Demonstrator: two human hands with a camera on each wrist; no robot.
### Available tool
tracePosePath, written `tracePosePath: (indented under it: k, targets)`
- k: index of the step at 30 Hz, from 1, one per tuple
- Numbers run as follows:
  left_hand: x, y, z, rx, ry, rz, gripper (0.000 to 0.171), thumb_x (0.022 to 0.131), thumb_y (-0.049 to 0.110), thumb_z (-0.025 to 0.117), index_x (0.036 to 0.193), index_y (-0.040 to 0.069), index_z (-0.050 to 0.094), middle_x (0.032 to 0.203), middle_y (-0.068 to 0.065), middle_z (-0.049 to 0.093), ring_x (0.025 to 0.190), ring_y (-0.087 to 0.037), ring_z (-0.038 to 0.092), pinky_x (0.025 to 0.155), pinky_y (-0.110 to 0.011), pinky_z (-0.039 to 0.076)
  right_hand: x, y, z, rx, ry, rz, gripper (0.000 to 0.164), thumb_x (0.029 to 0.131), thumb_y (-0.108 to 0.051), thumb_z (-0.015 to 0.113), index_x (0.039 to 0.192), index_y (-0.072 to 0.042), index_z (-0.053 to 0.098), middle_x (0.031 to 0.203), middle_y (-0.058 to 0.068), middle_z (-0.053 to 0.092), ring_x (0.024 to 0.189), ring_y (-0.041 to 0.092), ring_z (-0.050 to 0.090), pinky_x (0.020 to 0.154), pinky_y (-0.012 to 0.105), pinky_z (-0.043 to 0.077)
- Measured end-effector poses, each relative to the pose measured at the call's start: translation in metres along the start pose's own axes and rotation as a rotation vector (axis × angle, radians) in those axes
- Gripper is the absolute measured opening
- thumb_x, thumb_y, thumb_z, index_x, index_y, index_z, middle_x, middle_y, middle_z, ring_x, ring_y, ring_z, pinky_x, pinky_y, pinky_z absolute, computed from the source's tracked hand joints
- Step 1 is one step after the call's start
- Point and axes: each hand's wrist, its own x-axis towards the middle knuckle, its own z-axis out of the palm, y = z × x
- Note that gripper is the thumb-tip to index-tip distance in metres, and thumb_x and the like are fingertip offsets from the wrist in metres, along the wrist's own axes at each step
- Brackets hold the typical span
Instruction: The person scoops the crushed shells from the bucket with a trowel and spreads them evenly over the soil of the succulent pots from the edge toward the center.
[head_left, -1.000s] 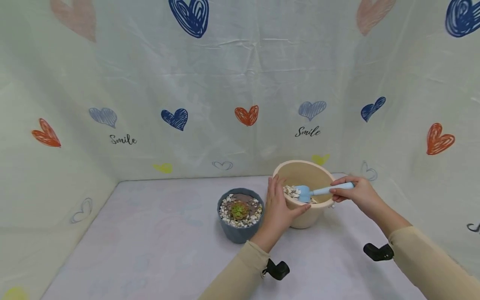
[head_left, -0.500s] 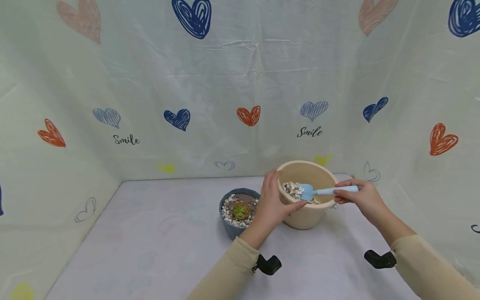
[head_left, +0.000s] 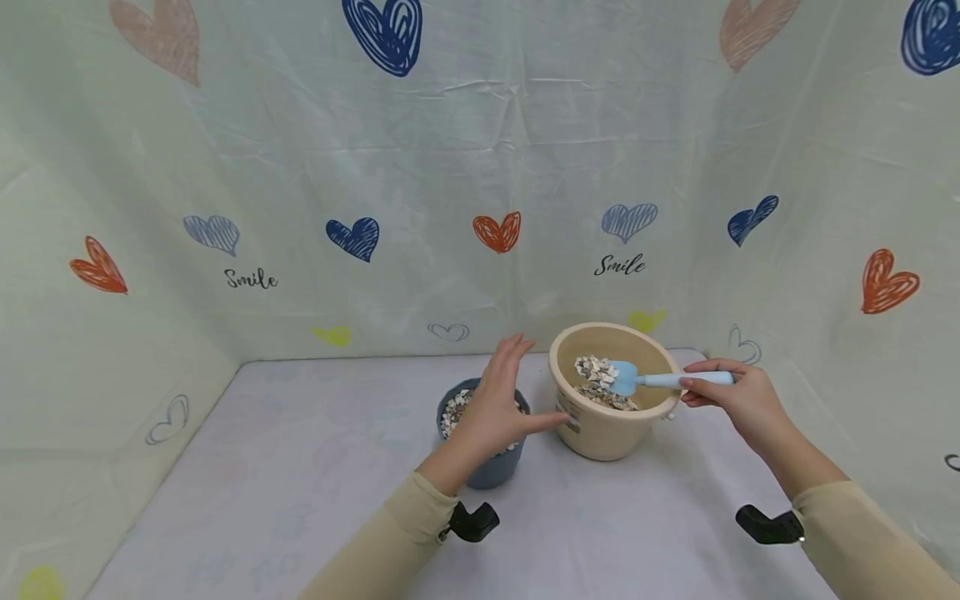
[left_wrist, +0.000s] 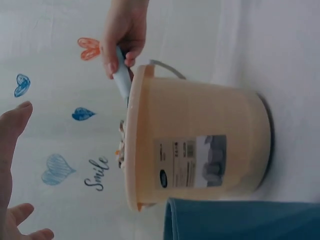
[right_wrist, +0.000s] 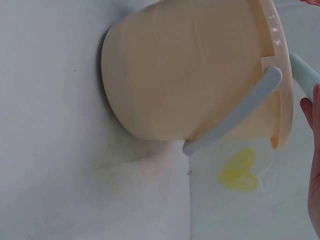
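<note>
My right hand (head_left: 738, 396) pinches the handle of a light blue hand shovel (head_left: 624, 379). The shovel's blade carries a heap of pale pebbles (head_left: 596, 371) over the mouth of a cream bucket (head_left: 607, 437). More pebbles lie inside the bucket. My left hand (head_left: 487, 412) is apart from the bucket, fingers extended and thumb pointing toward its side. In the head view it hides most of the blue-grey flower pot (head_left: 495, 473), leaving some white pebbles in it visible. A label (left_wrist: 190, 162) shows on the bucket in the left wrist view.
The bucket's grey carrying handle (right_wrist: 235, 115) hangs down on its right side. A white cloth (head_left: 300, 467) covers the table. Behind stands a pale curtain (head_left: 420, 167) printed with hearts.
My left hand has let go of the bucket rim and moved left, over the flower pot. The shovel has risen from the pebbles with a load on its blade.
</note>
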Motion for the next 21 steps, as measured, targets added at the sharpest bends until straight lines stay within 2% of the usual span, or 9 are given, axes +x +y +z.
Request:
tracePosePath:
  k: [6, 11, 16, 21]
  targets:
    - [-0.010, -0.021, -0.022, 0.006, 0.010, -0.004, 0.100, 0.062, 0.056, 0.073, 0.142, 0.027, 0.021, 0.147, 0.005, 0.015, 0.135, -0.017, 0.008, 0.100, -0.051, 0.023, 0.000, -0.011, 0.003, 0.029, -0.010, -0.045, 0.031, 0.078, -0.022, 0.070, 0.099, 0.000, 0.060, 0.080, 0.013, 0.067, 0.068, 0.020, 0.066, 0.067, 0.023, 0.050]
    - [-0.016, -0.047, -0.035, -0.016, 0.009, -0.061, 0.099, 0.062, 0.053, 0.075, 0.142, 0.028, 0.021, 0.146, 0.002, 0.018, 0.133, -0.018, 0.015, 0.099, -0.050, 0.026, -0.003, -0.017, 0.008, 0.080, -0.033, -0.077, 0.026, 0.078, -0.016, 0.070, 0.096, 0.001, 0.061, 0.079, 0.009, 0.067, 0.066, 0.021, 0.065, 0.066, 0.027, 0.051]
    - [-0.023, -0.072, -0.045, -0.055, -0.026, -0.111, 0.098, 0.064, 0.045, 0.077, 0.142, 0.029, 0.020, 0.146, 0.004, 0.017, 0.132, -0.021, 0.018, 0.097, -0.053, 0.027, -0.005, -0.022, 0.019, 0.134, -0.049, -0.075, 0.024, 0.077, -0.014, 0.071, 0.094, 0.001, 0.063, 0.077, 0.011, 0.066, 0.065, 0.021, 0.065, 0.065, 0.028, 0.051]
    - [-0.031, -0.099, -0.051, -0.072, -0.080, -0.112, 0.098, 0.066, 0.042, 0.077, 0.142, 0.033, 0.016, 0.146, 0.004, 0.016, 0.133, -0.021, 0.016, 0.098, -0.054, 0.024, -0.003, -0.028, 0.033, 0.118, -0.079, -0.075, 0.029, 0.077, -0.017, 0.071, 0.096, 0.002, 0.061, 0.077, 0.010, 0.066, 0.067, 0.021, 0.065, 0.067, 0.029, 0.051]
